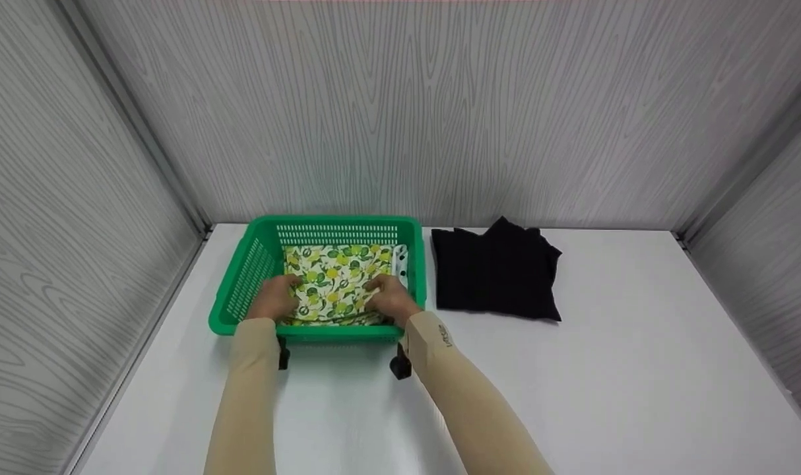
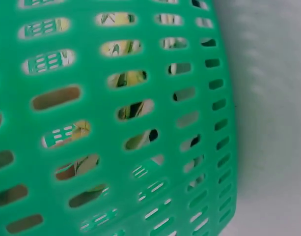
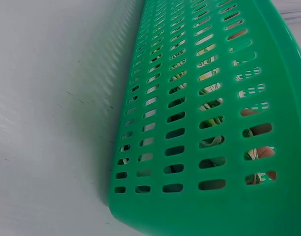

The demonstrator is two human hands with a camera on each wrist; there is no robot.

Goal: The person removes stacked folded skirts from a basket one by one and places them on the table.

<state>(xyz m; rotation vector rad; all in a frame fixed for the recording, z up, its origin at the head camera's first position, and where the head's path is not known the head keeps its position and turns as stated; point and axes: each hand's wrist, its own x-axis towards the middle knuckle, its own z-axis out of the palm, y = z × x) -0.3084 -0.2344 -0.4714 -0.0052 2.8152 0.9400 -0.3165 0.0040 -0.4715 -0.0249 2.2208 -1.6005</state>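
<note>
A folded lemon-print cloth (image 1: 338,280), white with yellow fruit and green leaves, lies inside a green plastic basket (image 1: 417,264). My left hand (image 1: 273,298) grips the cloth's left side, thumb on top. At the right side, my right hand (image 1: 392,298) holds it the same way, thumb over the print. The fingers below are largely hidden by the cloth and the basket rim. A white cloth with dark spots (image 1: 402,260) shows beneath at the right. Both wrist views face the basket's slotted outer wall (image 2: 101,93), with bits of the print visible through the slots.
To the right of the basket, a folded black garment (image 1: 496,270) lies on the white table (image 1: 611,369). Grey wood-grain panels (image 1: 427,112) stand behind and on both sides. The basket sits near the back panel.
</note>
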